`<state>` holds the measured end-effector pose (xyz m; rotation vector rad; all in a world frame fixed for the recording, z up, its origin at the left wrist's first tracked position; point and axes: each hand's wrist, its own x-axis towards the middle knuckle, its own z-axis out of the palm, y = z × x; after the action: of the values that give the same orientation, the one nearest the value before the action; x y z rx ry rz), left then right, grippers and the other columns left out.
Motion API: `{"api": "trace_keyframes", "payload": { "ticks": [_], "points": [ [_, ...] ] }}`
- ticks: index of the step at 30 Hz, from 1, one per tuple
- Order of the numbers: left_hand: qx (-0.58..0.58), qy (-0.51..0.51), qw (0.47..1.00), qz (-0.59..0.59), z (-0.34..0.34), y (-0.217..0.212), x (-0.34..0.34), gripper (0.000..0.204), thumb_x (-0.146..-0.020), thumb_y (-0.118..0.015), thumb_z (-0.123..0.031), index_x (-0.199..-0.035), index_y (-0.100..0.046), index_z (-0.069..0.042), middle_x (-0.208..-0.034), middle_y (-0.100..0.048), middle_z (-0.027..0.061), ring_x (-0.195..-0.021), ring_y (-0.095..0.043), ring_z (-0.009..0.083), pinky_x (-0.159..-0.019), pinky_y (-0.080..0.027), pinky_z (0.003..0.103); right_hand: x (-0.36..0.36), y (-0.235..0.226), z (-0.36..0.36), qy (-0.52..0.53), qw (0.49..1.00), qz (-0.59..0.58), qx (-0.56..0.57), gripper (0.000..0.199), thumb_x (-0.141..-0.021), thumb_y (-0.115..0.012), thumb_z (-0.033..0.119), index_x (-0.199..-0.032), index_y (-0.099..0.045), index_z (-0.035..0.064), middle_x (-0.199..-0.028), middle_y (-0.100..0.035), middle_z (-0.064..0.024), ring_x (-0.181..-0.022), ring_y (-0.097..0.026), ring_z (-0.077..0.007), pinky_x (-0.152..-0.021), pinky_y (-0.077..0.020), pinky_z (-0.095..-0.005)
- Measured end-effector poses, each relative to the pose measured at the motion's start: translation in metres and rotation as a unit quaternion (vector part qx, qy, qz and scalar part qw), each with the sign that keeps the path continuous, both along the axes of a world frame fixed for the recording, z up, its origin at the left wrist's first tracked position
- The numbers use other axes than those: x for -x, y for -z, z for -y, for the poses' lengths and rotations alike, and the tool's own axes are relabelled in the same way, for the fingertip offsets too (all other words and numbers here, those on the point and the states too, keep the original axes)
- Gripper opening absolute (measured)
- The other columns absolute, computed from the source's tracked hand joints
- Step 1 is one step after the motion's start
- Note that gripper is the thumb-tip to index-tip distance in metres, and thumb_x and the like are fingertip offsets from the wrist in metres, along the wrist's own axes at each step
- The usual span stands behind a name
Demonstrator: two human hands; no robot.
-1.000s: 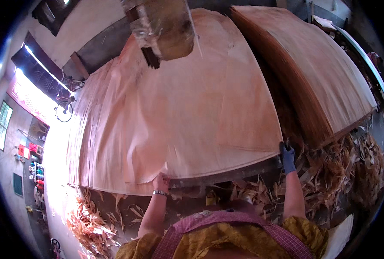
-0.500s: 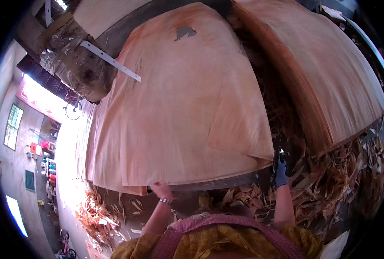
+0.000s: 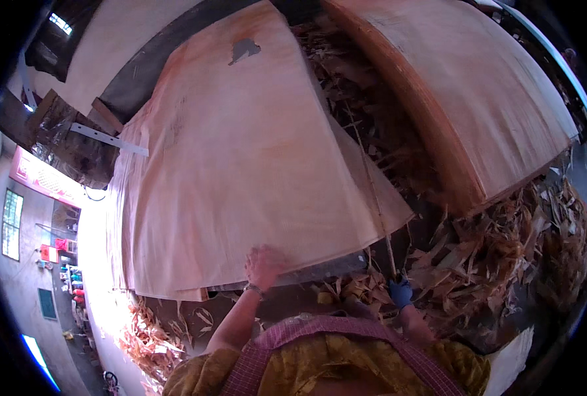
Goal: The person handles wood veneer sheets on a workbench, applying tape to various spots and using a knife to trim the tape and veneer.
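Note:
A large thin pale wood veneer sheet [image 3: 234, 165] lies in front of me on a stack of similar sheets, with a torn hole near its far end. My bare left hand [image 3: 264, 266], a bracelet on its wrist, rests on the sheet's near edge with fingers spread, slightly blurred. My right hand [image 3: 400, 292] wears a blue glove and is closed around the near end of a long thin stick [image 3: 379, 211]. From there the stick runs away from me along the sheet's right side, across a pointed veneer corner [image 3: 391, 210] that juts out to the right.
A second thick veneer stack [image 3: 458, 99] stands at the right. Veneer scraps [image 3: 498, 257] cover the floor at right, with another heap [image 3: 145, 336] at the lower left. A plastic-wrapped block [image 3: 76, 148] with a perforated metal strip [image 3: 109, 140] overhangs the far left.
My left hand has moved from the sheet's edge onto its top. My right hand has come back toward me, and the long stick now shows. The sheet's right edge lies differently; the view has shifted.

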<state>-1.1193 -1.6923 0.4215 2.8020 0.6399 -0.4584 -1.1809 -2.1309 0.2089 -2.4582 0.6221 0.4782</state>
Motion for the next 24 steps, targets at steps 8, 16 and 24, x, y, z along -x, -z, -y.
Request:
{"api": "trace_keyframes", "payload": {
  "ticks": [8,16,24],
  "points": [
    [0.011,-0.006,0.999,0.035,0.007,0.004,-0.010,0.082,-0.075,-0.071,-0.051,-0.142,-0.041,-0.014,-0.148,-0.031,0.0260,-0.135,-0.032,0.0433,-0.111,-0.025,0.052,0.024,-0.063,0.049,0.103,0.963,0.124,-0.214,0.027,-0.087,-0.070,0.026,-0.077,-0.059,0.0033,-0.058,-0.055,-0.0052,-0.048,-0.054,-0.0146,-0.047,-0.0410,-0.0315],
    [-0.032,0.093,0.970,0.223,0.104,0.022,-0.092,0.068,-0.084,-0.059,-0.047,-0.141,-0.041,-0.014,-0.144,-0.041,0.0167,-0.134,-0.036,0.0341,-0.110,-0.025,0.052,-0.108,-0.134,0.154,0.123,0.928,0.241,-0.258,0.023,-0.090,-0.068,0.020,-0.077,-0.056,0.0051,-0.063,-0.053,0.0002,-0.053,-0.047,-0.0086,-0.048,-0.0376,-0.0278],
    [-0.049,-0.045,0.998,0.015,0.158,-0.001,-0.153,0.065,-0.078,-0.063,-0.050,-0.132,-0.053,-0.016,-0.143,-0.045,0.0088,-0.132,-0.040,0.0279,-0.107,-0.029,0.051,-0.283,-0.163,0.386,0.021,0.967,0.255,0.003,0.025,-0.094,-0.059,0.023,-0.095,-0.063,-0.0014,-0.087,-0.067,-0.0150,-0.079,-0.062,-0.0289,-0.071,-0.0494,-0.0388]
  ]
}}
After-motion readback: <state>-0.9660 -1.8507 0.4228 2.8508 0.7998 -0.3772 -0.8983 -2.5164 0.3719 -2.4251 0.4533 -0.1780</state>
